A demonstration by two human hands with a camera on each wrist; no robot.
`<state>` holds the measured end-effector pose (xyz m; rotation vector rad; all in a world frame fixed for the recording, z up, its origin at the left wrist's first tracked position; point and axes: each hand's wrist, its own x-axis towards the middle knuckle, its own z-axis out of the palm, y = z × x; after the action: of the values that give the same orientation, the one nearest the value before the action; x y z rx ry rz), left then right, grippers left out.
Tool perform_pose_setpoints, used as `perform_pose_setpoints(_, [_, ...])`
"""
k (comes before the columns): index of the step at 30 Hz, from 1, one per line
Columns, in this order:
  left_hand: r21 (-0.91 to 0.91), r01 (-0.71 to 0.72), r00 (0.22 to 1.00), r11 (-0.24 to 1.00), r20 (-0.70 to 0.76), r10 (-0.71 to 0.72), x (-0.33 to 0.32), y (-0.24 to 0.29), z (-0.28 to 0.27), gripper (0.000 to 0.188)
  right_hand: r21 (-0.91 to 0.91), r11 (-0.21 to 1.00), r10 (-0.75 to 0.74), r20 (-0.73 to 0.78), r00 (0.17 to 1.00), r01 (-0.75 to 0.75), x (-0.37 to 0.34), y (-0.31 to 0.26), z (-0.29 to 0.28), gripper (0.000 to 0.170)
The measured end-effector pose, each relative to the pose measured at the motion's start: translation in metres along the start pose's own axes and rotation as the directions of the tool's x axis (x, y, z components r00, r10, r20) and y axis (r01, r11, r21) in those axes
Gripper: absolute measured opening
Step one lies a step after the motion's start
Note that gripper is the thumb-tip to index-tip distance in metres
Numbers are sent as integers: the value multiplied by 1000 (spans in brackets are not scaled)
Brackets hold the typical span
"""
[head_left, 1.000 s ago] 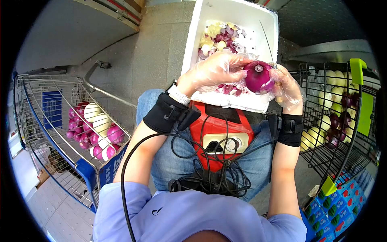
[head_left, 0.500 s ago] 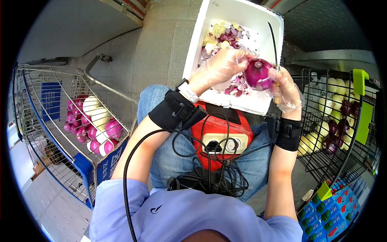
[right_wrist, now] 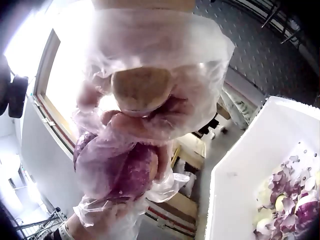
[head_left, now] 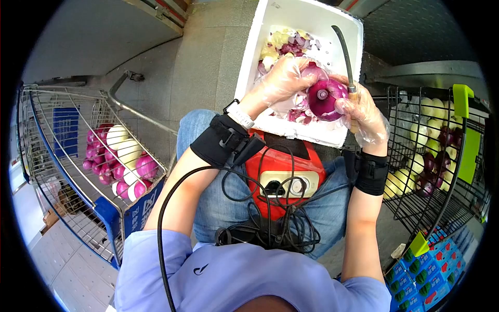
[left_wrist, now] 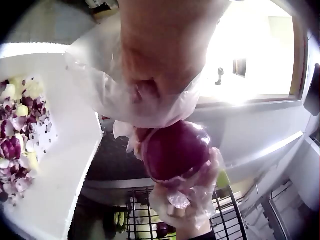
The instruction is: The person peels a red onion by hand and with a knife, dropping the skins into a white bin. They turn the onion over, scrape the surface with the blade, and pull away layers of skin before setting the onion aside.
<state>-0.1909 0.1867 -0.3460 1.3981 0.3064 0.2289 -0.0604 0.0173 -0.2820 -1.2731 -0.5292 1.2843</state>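
Observation:
A red onion point(head_left: 325, 99) is held up between both hands over the near end of the white foam box, its root end facing the head camera. My right hand point(head_left: 368, 112), in a clear plastic glove, grips a knife point(head_left: 343, 52) with a dark curved blade standing upward, and its fingers also support the onion. The butt of the knife's wooden handle point(right_wrist: 141, 90) shows in the right wrist view. My gloved left hand point(head_left: 280, 86) pinches a purple flap of onion skin point(head_left: 315, 71) at the onion's upper left. Its fingertips are partly hidden in the left wrist view.
The foam box point(head_left: 249, 57) holds purple and pale onion peels point(head_left: 291, 44). A cart point(head_left: 67, 171) with red and white onions stands left, a black wire basket point(head_left: 416, 203) with onions right. A red box-shaped device point(head_left: 270, 208) with black cables sits between the knees.
The onion has tilted so its root end faces the head camera more. A flap of skin has lifted at the left fingers. The knife blade has turned and shows broader.

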Motion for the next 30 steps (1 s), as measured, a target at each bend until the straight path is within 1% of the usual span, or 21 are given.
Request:
perform_pose_setpoints(2, [9, -57, 996, 998, -71, 57, 1, -1, 4, 17, -15, 1000, 8, 19, 1000, -7, 2, -1, -1, 67])
perform_pose_setpoints(5, [55, -77, 981, 995, -174, 86, 4, -3, 7, 16, 18, 999, -29, 39, 999, 28, 5, -4, 5, 71])
perform_pose_setpoints(8, [154, -31, 986, 988, -158, 56, 7, -17, 0, 19, 34, 999, -25, 44, 999, 24, 8, 1, 5, 71])
perform_pose_setpoints(10, [88, -84, 986, 993, -136, 95, 9, -26, -2, 24, 8, 1000, 4, 30, 1000, -4, 9, 5, 2, 71])
perform_pose_setpoints(11, [55, -110, 985, 992, -126, 116, 10, -31, -2, 26, 4, 1000, -19, 24, 1000, 19, 10, 9, 0, 70])
perform_pose_setpoints(12, [-104, -83, 995, 991, -59, 77, 10, -27, -1, 29, 0, 999, -42, 18, 999, 42, 11, 12, -1, 70])
perform_pose_setpoints(14, [-403, 4, 995, 915, 90, 35, 4, -20, 5, 34, -7, 995, -96, -22, 995, 96, 12, 12, 0, 70])
perform_pose_setpoints(15, [-570, 218, 976, 792, 123, -180, -1, -10, 10, 37, -9, 992, -125, -58, 990, 125, 11, 8, 8, 72])
perform_pose_setpoints(16, [-601, 207, 978, 772, 133, -160, -1, -6, 9, 41, -11, 988, -155, -94, 983, 155, 11, 4, 16, 74])
perform_pose_setpoints(17, [-630, 200, 980, 751, 143, -140, -2, -2, 8, 45, 20, 982, -183, -120, 976, 186, 12, 2, 23, 64])
perform_pose_setpoints(18, [-658, 193, 981, 728, 156, -119, -2, 1, 8, 50, -8, 985, -172, -154, 973, 173, 14, 6, 17, 61])
perform_pose_setpoints(19, [-726, 97, 995, 681, 90, -45, -1, -1, 12, 51, -36, 987, -163, -190, 968, 159, 19, 13, 7, 59])
perform_pose_setpoints(20, [-693, 115, 992, 712, 37, -125, 3, 0, 9, 49, -64, 987, -156, -225, 962, 145, 21, 17, 0, 57])
perform_pose_setpoints(21, [-576, 21, 997, 817, -54, -63, 9, -3, 6, 47, -41, 988, -154, -324, 934, 149, 23, 15, 11, 53])
perform_pose_setpoints(22, [-437, -68, 991, 897, -133, 10, 12, -6, 5, 45, -14, 982, -180, -369, 912, 188, 26, 22, 14, 54])
perform_pose_setpoints(23, [-366, -94, 985, 926, -172, 32, 10, -11, 7, 43, -57, 985, -173, -361, 916, 163, 26, 27, 16, 55])
perform_pose_setpoints(24, [-292, -117, 977, 949, -208, 56, 4, -6, 12, 41, -100, 985, -166, -355, 920, 139, 25, 31, 19, 56])
perform_pose_setpoints(26, [-113, -179, 958, 977, -246, 147, 2, -11, 14, 39, -126, 974, -221, -349, 911, 188, 30, 37, 31, 58])
perform_pose_setpoints(27, [-7, -220, 946, 975, -244, 212, 4, -13, 13, 38, -91, 976, -218, -338, 916, 199, 31, 35, 36, 55])
perform_pose_setpoints(29, [198, -239, 928, 951, -243, 284, 3, -20, 10, 35, -37, 977, -211, -328, 921, 211, 31, 30, 37, 50])
perform_pose_setpoints(30, [184, -186, 940, 965, -252, 229, 3, -18, 9, 34, -17, 978, -203, -330, 922, 209, 31, 28, 35, 49])
